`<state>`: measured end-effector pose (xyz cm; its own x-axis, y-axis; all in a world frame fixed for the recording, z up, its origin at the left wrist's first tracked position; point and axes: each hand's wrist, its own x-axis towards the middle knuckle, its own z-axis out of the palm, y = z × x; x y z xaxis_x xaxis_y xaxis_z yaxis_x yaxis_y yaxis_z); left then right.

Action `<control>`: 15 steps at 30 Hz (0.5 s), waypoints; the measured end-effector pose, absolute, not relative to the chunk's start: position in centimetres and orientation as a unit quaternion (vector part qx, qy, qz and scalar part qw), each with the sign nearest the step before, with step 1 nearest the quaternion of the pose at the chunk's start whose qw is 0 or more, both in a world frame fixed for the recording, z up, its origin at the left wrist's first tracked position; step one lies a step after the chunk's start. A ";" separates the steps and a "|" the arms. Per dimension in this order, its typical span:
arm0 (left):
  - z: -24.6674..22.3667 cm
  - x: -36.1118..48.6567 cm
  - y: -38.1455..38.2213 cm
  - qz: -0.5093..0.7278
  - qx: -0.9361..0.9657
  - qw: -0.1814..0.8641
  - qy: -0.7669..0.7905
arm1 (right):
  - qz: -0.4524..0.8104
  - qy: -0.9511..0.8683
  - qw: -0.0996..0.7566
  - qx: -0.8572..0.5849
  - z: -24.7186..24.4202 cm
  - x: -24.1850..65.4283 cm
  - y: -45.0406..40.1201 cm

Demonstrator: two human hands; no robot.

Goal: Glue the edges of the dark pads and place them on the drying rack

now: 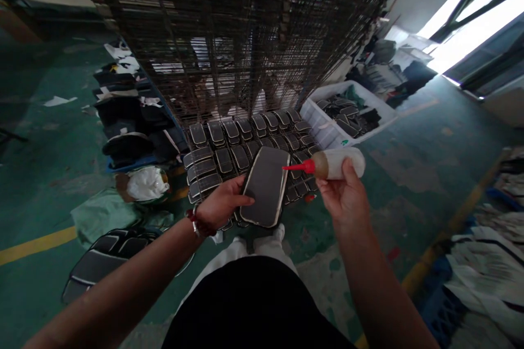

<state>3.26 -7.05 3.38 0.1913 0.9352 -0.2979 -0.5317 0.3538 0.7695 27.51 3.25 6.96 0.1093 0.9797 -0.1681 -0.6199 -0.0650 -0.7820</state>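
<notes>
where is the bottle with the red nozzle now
In the head view, the bottle is right of centre, held in the right hand, its red nozzle at the right edge of the dark pad in the left hand.

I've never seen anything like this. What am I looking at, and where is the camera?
There is no machine at work here, just a person's two bare hands. The single picture comes from a camera worn on the head, looking forward and down, so you see roughly what the wearer sees. The left hand holds a dark panel with a pale edge. The right hand holds a bottle, its red nozzle pointing at the panel's edge; whether it touches is hard to tell. Beyond, smaller dark pieces lie in rows before a wire rack, with a white crate beside them.
</notes>
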 end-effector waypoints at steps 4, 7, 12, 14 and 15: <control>2.7 4.3 -7.3 0.498 0.255 0.733 0.387 | 0.559 -0.313 0.676 -0.363 7.0 26.7 4.5; 2.4 4.8 -7.2 0.502 0.258 0.735 0.375 | 0.524 -0.348 0.687 -0.364 6.6 26.0 4.8; 2.5 5.1 -6.9 0.511 0.241 0.730 0.384 | 0.541 -0.390 0.655 -0.356 5.6 25.6 2.6; 2.5 4.9 -6.8 0.510 0.236 0.729 0.392 | 0.569 -0.408 0.622 -0.351 5.4 26.0 1.7; 2.5 4.8 -6.8 0.510 0.235 0.727 0.396 | 0.578 -0.416 0.609 -0.349 5.4 26.2 1.5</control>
<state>4.85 -6.81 2.51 0.1669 0.9268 -0.3365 -0.5546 0.3704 0.7451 26.24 1.48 5.40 -0.0151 0.9944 0.1043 -0.4138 0.0887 -0.9060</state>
